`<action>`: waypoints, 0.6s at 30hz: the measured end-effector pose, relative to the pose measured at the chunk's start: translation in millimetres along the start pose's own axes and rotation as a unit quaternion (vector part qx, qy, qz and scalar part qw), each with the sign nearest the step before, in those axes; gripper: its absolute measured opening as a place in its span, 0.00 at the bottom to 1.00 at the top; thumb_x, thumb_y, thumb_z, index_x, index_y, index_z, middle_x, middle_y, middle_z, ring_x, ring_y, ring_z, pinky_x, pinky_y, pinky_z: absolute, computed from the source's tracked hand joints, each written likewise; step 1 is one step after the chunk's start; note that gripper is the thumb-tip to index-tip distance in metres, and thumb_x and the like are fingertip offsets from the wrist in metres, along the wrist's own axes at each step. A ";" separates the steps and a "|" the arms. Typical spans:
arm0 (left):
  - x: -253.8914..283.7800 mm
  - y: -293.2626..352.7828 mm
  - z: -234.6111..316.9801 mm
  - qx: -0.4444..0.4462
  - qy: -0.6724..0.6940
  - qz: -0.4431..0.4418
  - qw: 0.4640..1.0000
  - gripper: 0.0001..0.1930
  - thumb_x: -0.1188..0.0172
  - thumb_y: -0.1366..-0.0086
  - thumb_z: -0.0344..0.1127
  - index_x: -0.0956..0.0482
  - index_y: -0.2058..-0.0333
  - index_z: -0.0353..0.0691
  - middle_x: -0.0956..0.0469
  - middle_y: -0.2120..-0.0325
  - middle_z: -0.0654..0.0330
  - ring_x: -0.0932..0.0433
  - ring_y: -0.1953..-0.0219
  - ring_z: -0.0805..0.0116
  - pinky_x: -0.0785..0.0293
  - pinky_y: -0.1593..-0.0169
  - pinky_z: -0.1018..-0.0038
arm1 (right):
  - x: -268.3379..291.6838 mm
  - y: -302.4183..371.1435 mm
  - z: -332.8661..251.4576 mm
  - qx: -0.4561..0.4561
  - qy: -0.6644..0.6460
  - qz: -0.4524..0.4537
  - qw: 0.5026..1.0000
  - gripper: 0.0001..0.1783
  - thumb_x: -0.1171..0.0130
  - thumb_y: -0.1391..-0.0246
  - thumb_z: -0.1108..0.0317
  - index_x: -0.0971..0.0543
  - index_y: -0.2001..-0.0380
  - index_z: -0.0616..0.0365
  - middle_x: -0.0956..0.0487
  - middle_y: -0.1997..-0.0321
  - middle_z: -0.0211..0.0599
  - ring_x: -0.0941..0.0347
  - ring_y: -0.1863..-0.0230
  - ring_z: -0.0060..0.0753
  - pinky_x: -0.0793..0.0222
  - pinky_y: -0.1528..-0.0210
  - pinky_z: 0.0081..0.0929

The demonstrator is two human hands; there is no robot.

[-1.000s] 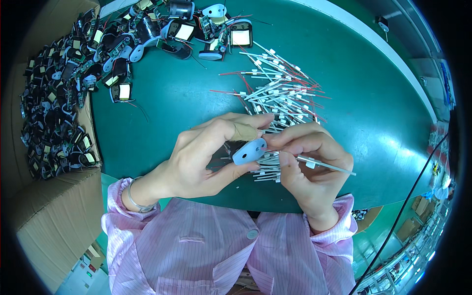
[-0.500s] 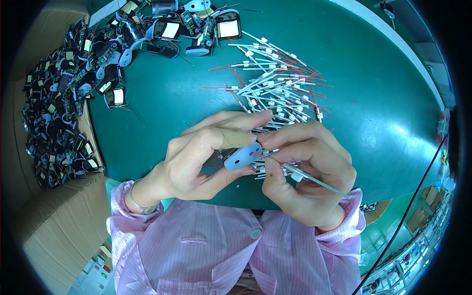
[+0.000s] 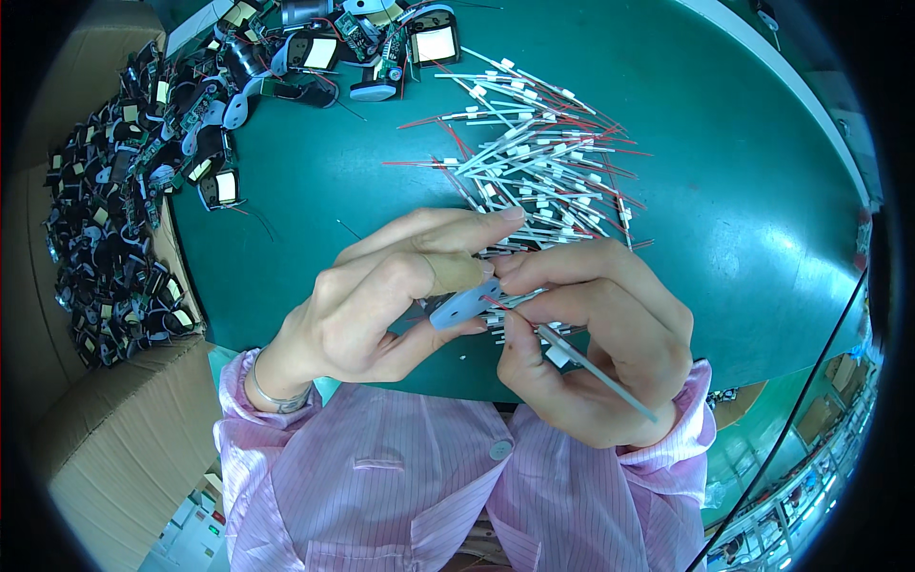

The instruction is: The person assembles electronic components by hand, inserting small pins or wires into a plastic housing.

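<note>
In front of my chest, my left hand (image 3: 381,296) pinches a small black housing with a pale blue oval end plate (image 3: 463,305); the plate has dark holes and faces to the right. A tan bandage wraps the left index finger, and most of the housing is hidden behind the fingers. My right hand (image 3: 600,334) is closed on a thin grey-white tube (image 3: 610,383) with a white tag and red wire. The red wire end (image 3: 496,302) reaches the plate at one of its holes; whether it goes through, I cannot tell.
Past my hands, a pile of similar tubes with red wires (image 3: 543,162) lies on the green table (image 3: 743,219). Black housings with circuit boards (image 3: 310,52) sit at the far left. More fill a cardboard box (image 3: 114,400) at left. A black cable (image 3: 791,419) hangs at right.
The plate has turned slightly in my left hand, showing narrower. My right hand has shifted a little left, and the tube's outer end has swung lower.
</note>
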State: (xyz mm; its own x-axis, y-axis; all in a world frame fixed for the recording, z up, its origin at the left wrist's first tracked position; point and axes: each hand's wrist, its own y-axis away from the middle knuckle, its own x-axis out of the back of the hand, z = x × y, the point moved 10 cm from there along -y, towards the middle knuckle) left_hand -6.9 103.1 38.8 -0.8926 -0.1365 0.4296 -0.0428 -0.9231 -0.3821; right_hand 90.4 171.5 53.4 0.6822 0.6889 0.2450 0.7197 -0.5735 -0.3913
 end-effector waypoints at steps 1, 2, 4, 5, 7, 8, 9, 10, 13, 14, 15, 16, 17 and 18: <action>0.1 -0.2 0.5 -0.001 -0.003 0.001 1.000 0.22 0.29 0.48 0.29 0.32 0.59 0.32 0.26 0.53 0.30 0.22 0.54 0.42 0.22 0.56 0.59 | 0.3 0.5 -1.8 0.010 0.006 0.006 1.000 0.12 0.35 0.68 0.83 0.25 0.75 0.65 0.22 0.67 0.43 0.23 0.76 0.33 0.27 0.77 0.23; 0.3 0.1 0.8 -0.002 -0.006 0.002 1.000 0.22 0.29 0.48 0.30 0.32 0.59 0.32 0.26 0.53 0.30 0.21 0.54 0.42 0.22 0.56 0.59 | -0.6 0.5 -2.2 0.009 0.006 0.006 1.000 0.12 0.35 0.68 0.83 0.25 0.75 0.65 0.22 0.67 0.43 0.23 0.76 0.33 0.27 0.77 0.23; 0.1 0.1 1.2 -0.006 -0.012 0.005 1.000 0.21 0.29 0.48 0.30 0.31 0.60 0.32 0.26 0.53 0.30 0.21 0.54 0.41 0.22 0.56 0.58 | -1.4 0.4 -6.3 0.024 0.025 0.008 0.999 0.12 0.35 0.67 0.83 0.25 0.75 0.67 0.23 0.67 0.44 0.23 0.76 0.35 0.27 0.78 0.23; -0.2 0.1 1.8 -0.011 -0.017 0.006 1.000 0.21 0.29 0.48 0.30 0.31 0.60 0.32 0.25 0.53 0.31 0.21 0.54 0.41 0.22 0.56 0.58 | -2.0 0.8 -6.3 0.023 0.025 0.008 0.999 0.12 0.35 0.67 0.83 0.25 0.75 0.67 0.23 0.67 0.44 0.23 0.76 0.35 0.27 0.78 0.23; -0.4 -0.2 1.8 -0.010 -0.022 0.008 1.000 0.21 0.29 0.48 0.29 0.31 0.61 0.32 0.25 0.54 0.30 0.21 0.55 0.42 0.22 0.56 0.58 | -3.5 2.0 -8.3 0.035 0.043 0.008 0.998 0.11 0.36 0.67 0.84 0.25 0.75 0.67 0.23 0.67 0.46 0.23 0.75 0.37 0.27 0.77 0.24; -0.4 -0.3 1.9 -0.010 -0.026 0.011 1.000 0.20 0.29 0.48 0.29 0.32 0.61 0.32 0.26 0.54 0.30 0.21 0.55 0.42 0.23 0.56 0.57 | -5.2 2.7 -7.8 0.034 0.044 0.008 0.998 0.11 0.36 0.67 0.84 0.25 0.75 0.67 0.23 0.67 0.46 0.23 0.75 0.37 0.27 0.77 0.24; -1.6 -0.5 2.4 -0.011 -0.025 0.011 1.000 0.20 0.29 0.48 0.29 0.32 0.61 0.32 0.26 0.54 0.30 0.21 0.55 0.42 0.23 0.56 0.57 | -6.1 3.5 -9.2 0.046 0.059 0.015 0.997 0.12 0.35 0.67 0.83 0.25 0.75 0.68 0.23 0.67 0.46 0.23 0.75 0.37 0.27 0.77 0.25; -2.3 -0.6 3.2 -0.012 -0.030 0.015 0.999 0.20 0.29 0.48 0.28 0.32 0.61 0.32 0.25 0.55 0.31 0.21 0.56 0.43 0.22 0.57 0.58 | -6.1 3.8 -11.2 0.057 0.073 0.022 0.995 0.12 0.34 0.66 0.82 0.25 0.75 0.69 0.24 0.67 0.47 0.23 0.74 0.38 0.27 0.77 0.25; -0.5 0.4 3.8 -0.021 -0.047 0.028 0.998 0.22 0.28 0.52 0.25 0.30 0.62 0.30 0.23 0.59 0.35 0.20 0.61 0.46 0.22 0.60 0.61 | -8.2 1.4 -6.9 0.043 0.091 -0.004 0.995 0.13 0.31 0.64 0.79 0.24 0.73 0.69 0.24 0.67 0.46 0.25 0.75 0.37 0.29 0.78 0.25; 2.6 1.3 4.9 -0.028 -0.059 0.038 0.997 0.23 0.28 0.57 0.23 0.29 0.62 0.28 0.22 0.61 0.38 0.20 0.65 0.49 0.21 0.63 0.63 | -7.2 -0.5 -9.3 0.046 0.090 -0.008 0.995 0.13 0.31 0.64 0.79 0.24 0.73 0.69 0.24 0.67 0.46 0.25 0.75 0.37 0.29 0.78 0.25; 4.9 1.3 5.0 -0.027 -0.063 0.042 0.997 0.23 0.28 0.57 0.23 0.29 0.62 0.28 0.22 0.61 0.38 0.20 0.65 0.49 0.21 0.63 0.63 | -6.7 -3.4 -0.9 -0.017 0.046 -0.027 0.998 0.14 0.32 0.62 0.78 0.22 0.69 0.67 0.23 0.68 0.44 0.26 0.74 0.33 0.32 0.75 0.23; 8.1 1.3 6.1 -0.030 -0.059 0.051 0.996 0.24 0.28 0.57 0.23 0.28 0.61 0.28 0.22 0.63 0.40 0.21 0.66 0.50 0.22 0.64 0.63 | -6.6 -5.1 5.6 -0.079 0.002 -0.047 0.996 0.15 0.32 0.60 0.77 0.21 0.64 0.66 0.22 0.68 0.42 0.27 0.72 0.29 0.34 0.73 0.22; 11.3 0.8 7.4 -0.034 -0.055 0.060 0.996 0.24 0.28 0.58 0.23 0.28 0.61 0.28 0.22 0.64 0.42 0.21 0.67 0.50 0.23 0.65 0.64 | -5.9 -4.9 9.2 -0.153 -0.015 -0.075 0.985 0.14 0.33 0.57 0.77 0.19 0.64 0.66 0.22 0.69 0.40 0.28 0.73 0.26 0.35 0.71 0.21; 14.4 -0.1 9.1 -0.034 -0.058 0.065 0.996 0.24 0.28 0.58 0.23 0.28 0.61 0.28 0.22 0.64 0.42 0.21 0.67 0.50 0.23 0.65 0.64 | -5.1 -4.7 10.7 -0.149 -0.015 -0.079 0.986 0.14 0.33 0.57 0.77 0.19 0.64 0.66 0.22 0.69 0.40 0.28 0.73 0.26 0.35 0.71 0.21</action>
State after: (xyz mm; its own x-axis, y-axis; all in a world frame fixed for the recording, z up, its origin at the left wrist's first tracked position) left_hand -15.7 97.9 52.5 -0.8349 -0.2967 0.4635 0.0350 -0.8692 -0.4932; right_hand 82.1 175.4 44.5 0.5572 0.7905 0.2541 0.8259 -0.5592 -0.0712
